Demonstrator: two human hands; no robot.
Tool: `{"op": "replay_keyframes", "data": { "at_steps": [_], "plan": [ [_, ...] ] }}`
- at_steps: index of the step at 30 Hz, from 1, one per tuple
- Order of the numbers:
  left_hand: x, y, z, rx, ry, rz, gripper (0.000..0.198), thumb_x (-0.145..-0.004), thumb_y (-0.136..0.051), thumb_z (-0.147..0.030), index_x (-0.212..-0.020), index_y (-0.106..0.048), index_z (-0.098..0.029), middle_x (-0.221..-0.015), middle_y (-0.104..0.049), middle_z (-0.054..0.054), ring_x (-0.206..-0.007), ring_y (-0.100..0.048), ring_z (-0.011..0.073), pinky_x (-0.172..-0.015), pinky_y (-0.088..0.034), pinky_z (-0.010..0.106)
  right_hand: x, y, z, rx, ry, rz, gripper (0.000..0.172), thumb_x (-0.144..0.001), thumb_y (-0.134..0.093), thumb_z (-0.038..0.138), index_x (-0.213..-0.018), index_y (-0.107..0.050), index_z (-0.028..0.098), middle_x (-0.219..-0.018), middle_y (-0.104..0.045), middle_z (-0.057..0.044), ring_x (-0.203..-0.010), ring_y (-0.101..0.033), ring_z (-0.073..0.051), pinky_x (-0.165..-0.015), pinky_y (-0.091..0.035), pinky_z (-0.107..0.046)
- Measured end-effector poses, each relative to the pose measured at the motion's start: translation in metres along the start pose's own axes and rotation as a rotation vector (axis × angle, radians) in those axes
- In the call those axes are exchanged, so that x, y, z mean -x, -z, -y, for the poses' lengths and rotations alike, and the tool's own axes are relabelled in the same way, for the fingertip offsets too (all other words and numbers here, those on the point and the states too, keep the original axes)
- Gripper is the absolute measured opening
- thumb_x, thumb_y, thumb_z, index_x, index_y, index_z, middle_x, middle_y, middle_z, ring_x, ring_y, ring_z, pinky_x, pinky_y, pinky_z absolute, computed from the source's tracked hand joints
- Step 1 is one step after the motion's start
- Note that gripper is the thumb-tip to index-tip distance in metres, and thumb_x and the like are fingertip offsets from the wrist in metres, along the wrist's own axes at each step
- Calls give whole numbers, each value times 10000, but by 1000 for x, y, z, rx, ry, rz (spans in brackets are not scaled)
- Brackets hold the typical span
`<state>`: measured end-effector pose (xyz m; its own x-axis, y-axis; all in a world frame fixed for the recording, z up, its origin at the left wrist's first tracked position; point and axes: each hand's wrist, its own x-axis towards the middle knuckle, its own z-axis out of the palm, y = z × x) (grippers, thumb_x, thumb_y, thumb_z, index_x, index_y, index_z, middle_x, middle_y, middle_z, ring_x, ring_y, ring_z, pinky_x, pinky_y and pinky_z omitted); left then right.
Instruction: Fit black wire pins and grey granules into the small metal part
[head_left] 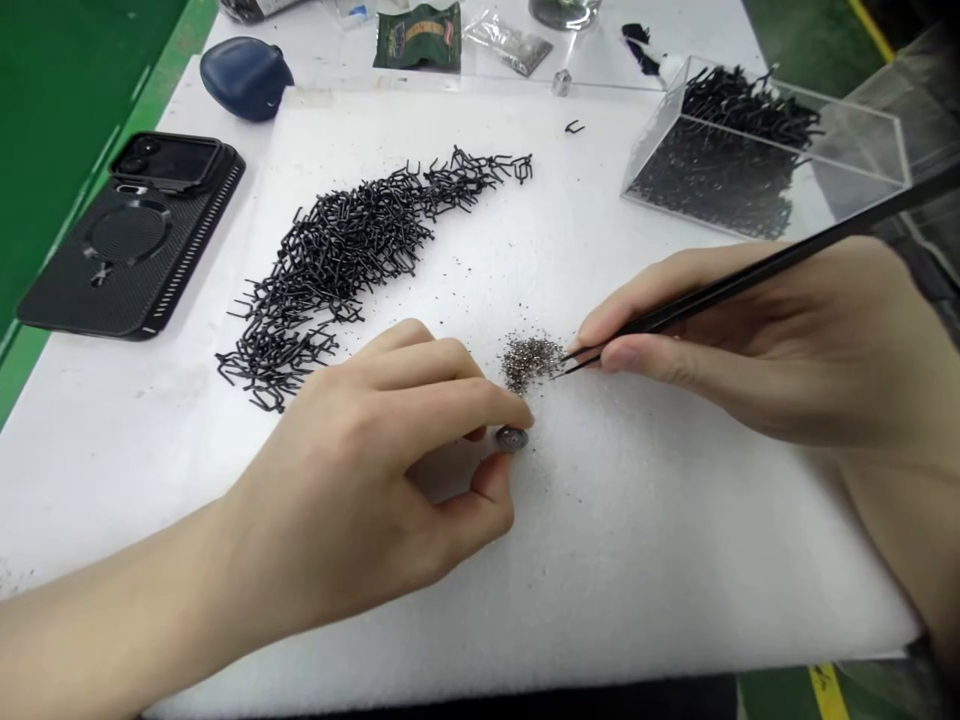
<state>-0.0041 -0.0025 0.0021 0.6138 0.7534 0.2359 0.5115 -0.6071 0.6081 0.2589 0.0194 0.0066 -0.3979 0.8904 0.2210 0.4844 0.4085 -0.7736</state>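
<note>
My hands are close but apart, left hand (352, 470) pinching a disc (511, 438), right hand (720, 340) holding tweezers (675, 315) by the grit (531, 362), and a bump could scatter it.

Free run on the white foam sheet (675, 570) below the right hand (757, 340), out to the front edge. Gap to the left hand (360, 470) is narrow: small heap of grey granules (531, 362) and the tips of the long black tweezers (795, 252) sit in it, round grey metal disc (511, 438) just below. Up-left, long pile of bent black wire pieces (337, 270) blocks; up-right, clear acrylic box (720, 150).
</note>
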Motion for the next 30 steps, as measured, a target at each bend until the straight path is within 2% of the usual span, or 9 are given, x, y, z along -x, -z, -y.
{"op": "replay_keyframes", "data": {
  "at_steps": [3, 6, 9, 12, 22, 30],
  "plan": [
    [1, 0, 0, -3, -16, -26, 240, -859, -687, -111, -1043, -803, -214, -928, -736, -18, -842, -640, 105, -762, -533, 201, 0, -1, 1, 7, -5, 0, 90, -885, -858, 229, -895, -827, 313, -881, -832, 44, -772, -780, -168, -676, -653, -282],
    [2, 0, 0, -21, 20, -68, 234, -852, -751, -185, -1081, -794, -207, -964, -707, -11, -778, -627, 77, -687, -504, 189, 0, -1, 0, 3, -12, 5, 88, -890, -853, 223, -891, -823, 306, -880, -831, 46, -778, -780, -159, -688, -654, -272],
    [4, 1, 0, -39, 48, -77, 155, -865, -784, -244, -1016, -801, -214, -941, -691, -10, -728, -610, 73, -651, -486, 203, 0, 0, -2, -3, -15, 11, 68, -895, -848, 234, -892, -822, 297, -885, -831, 43, -785, -777, -151, -701, -657, -266],
    [3, 1, 0, -54, 37, -61, 62, -876, -780, -218, -930, -810, -225, -879, -699, -13, -733, -631, 84, -663, -492, 208, -1, 1, -3, -52, -26, 30, 40, -899, -844, 255, -906, -833, 292, -896, -832, 29, -806, -781, -164, -717, -665, -282],
    [0, 1, -1, -30, 36, -51, 60, -876, -766, -196, -906, -813, -219, -810, -703, -14, -716, -634, 100, -629, -485, 224, -1, 0, -4, -153, -49, 55, 41, -899, -845, 260, -925, -848, 292, -903, -834, 14, -830, -786, -181, -736, -668, -300],
    [1, 1, 2, 12, 11, -54, 80, -913, -762, -177, -944, -835, -184, -777, -707, -1, -732, -648, 123, -659, -518, 253, 0, 2, -3, -138, -52, 37, 48, -899, -847, 250, -912, -843, 296, -896, -831, 9, -820, -780, -188, -709, -659, -312]
  ]
}}
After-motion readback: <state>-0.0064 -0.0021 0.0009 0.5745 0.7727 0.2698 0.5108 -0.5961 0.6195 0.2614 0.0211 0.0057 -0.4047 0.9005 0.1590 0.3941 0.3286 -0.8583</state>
